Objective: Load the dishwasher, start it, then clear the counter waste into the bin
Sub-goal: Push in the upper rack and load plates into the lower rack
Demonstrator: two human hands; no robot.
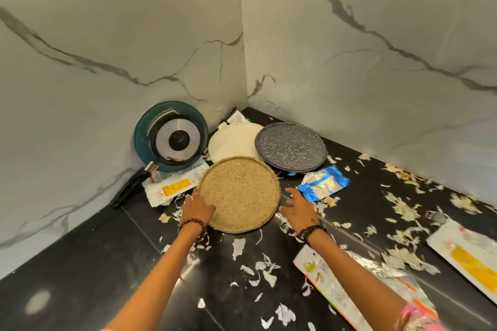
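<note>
Round tan speckled plate (pixel 240 197) on the black counter (pixel 80 277), near the marble corner, overlapping a white plate (pixel 228 146) and just beside a grey speckled plate (pixel 291 146). Left hand (pixel 197 208) grips its near-left rim, apparently tilting it; right hand (pixel 298 209) hovers beside the right rim, fingers spread, holding nothing. Torn paper scraps (pixel 258 269) litter the counter.

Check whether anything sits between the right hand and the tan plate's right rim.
Nothing visible does. The right hand hovers open just right of the tan speckled plate, with only bare black counter and a few thin peel scraps in the gap. The left hand already holds the plate's left rim.
</note>
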